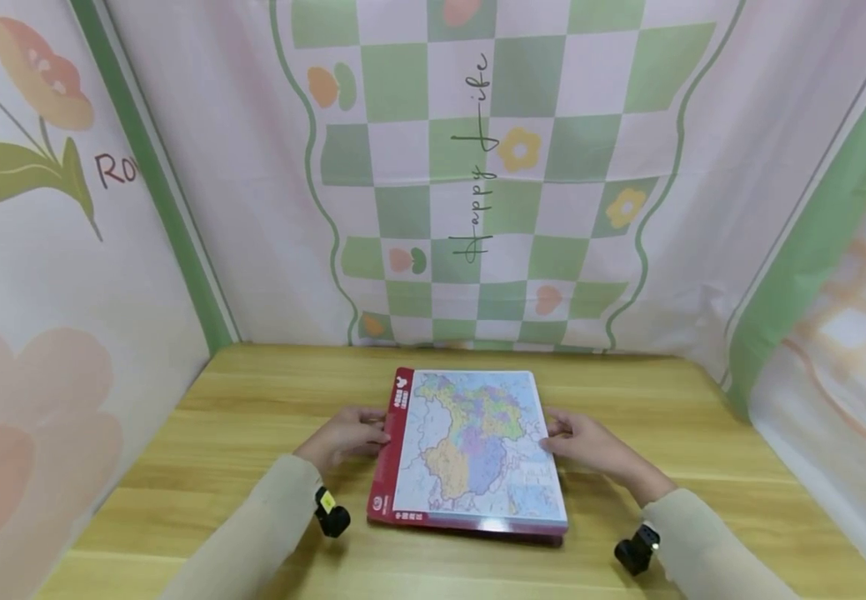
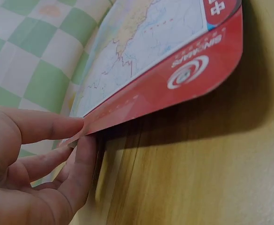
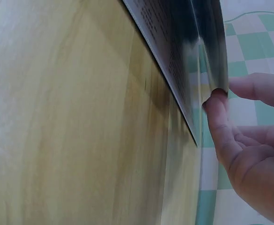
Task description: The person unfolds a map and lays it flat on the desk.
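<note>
One red-edged map (image 1: 470, 454), face up between the hands, both pinched sides raised off the counter (image 1: 215, 417); left hand (image 1: 346, 435) pinches the red margin; right hand (image 1: 592, 448) pinches the opposite edge; apparently to share its weight, leaving the print uncovered.

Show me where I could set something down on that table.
Bare patches on the yellow wooden table: left of the left hand and right of the right hand, both reaching the green-checked backdrop; a smaller one between the beige sleeves, in front of the flat, red-edged map. Crowded: the map's sides, where both hands pinch it.
</note>
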The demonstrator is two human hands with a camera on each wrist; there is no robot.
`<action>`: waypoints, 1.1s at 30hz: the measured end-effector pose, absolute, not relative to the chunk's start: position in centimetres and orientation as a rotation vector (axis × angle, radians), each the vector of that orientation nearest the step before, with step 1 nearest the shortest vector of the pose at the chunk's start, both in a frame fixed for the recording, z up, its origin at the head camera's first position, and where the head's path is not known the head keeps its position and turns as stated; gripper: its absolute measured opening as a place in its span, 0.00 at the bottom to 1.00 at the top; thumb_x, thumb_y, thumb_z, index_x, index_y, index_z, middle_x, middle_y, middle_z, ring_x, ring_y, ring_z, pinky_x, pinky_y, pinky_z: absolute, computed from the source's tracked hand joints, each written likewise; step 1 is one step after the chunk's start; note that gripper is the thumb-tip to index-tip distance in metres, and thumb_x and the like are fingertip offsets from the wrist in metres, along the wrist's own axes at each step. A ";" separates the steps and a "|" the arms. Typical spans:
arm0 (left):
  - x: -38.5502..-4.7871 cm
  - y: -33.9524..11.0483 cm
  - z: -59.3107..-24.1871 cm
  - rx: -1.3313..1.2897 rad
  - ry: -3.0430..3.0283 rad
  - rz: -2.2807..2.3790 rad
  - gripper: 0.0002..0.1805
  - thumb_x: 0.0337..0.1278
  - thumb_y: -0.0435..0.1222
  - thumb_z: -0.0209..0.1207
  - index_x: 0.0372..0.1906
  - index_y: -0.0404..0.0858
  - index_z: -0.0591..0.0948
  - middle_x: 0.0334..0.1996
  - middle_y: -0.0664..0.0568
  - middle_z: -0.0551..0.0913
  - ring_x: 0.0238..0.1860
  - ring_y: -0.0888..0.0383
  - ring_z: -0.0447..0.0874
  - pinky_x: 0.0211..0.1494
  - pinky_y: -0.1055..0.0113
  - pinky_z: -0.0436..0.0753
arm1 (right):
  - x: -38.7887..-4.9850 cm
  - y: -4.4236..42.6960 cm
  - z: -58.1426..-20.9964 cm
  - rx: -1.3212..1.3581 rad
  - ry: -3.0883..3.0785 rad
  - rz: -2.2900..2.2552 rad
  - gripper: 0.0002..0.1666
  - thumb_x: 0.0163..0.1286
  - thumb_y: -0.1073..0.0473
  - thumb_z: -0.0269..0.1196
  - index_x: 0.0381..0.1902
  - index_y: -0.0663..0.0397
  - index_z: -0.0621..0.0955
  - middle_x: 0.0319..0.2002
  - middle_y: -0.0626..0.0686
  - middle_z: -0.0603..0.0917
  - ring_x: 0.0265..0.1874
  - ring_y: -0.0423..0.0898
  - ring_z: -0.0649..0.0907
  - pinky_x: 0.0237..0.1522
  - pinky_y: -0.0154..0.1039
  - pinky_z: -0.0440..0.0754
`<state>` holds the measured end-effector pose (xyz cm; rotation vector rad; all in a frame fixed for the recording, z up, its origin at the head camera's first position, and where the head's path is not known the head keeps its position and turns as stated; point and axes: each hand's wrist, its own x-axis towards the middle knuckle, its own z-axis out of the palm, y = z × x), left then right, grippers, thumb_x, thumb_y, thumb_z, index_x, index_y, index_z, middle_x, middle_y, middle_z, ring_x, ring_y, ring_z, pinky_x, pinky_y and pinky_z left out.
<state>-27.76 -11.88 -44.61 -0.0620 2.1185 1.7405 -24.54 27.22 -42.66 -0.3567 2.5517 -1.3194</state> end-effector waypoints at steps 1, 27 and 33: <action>-27.8 -11.9 -44.7 -0.055 2.121 1.738 0.30 0.60 0.25 0.64 0.67 0.24 0.70 0.55 0.37 0.81 0.49 0.47 0.84 0.51 0.56 0.85 | -24.6 27.2 -42.7 -0.361 2.541 -1.328 0.43 0.74 0.59 0.61 0.74 0.77 0.54 0.51 0.63 0.79 0.46 0.52 0.82 0.48 0.46 0.84; -27.9 -12.6 -44.8 0.007 2.166 1.685 0.32 0.60 0.24 0.62 0.69 0.27 0.69 0.53 0.39 0.82 0.48 0.49 0.84 0.52 0.56 0.85 | -25.0 27.9 -41.0 -0.420 2.417 -1.442 0.44 0.75 0.61 0.61 0.76 0.72 0.50 0.44 0.62 0.74 0.35 0.52 0.83 0.40 0.50 0.87; -28.0 -13.0 -44.9 -0.007 2.169 1.682 0.34 0.55 0.23 0.63 0.69 0.28 0.69 0.54 0.38 0.81 0.49 0.48 0.84 0.52 0.57 0.85 | -24.9 28.2 -40.4 -0.425 2.415 -1.439 0.45 0.75 0.61 0.61 0.76 0.73 0.50 0.45 0.62 0.75 0.36 0.52 0.83 0.40 0.49 0.87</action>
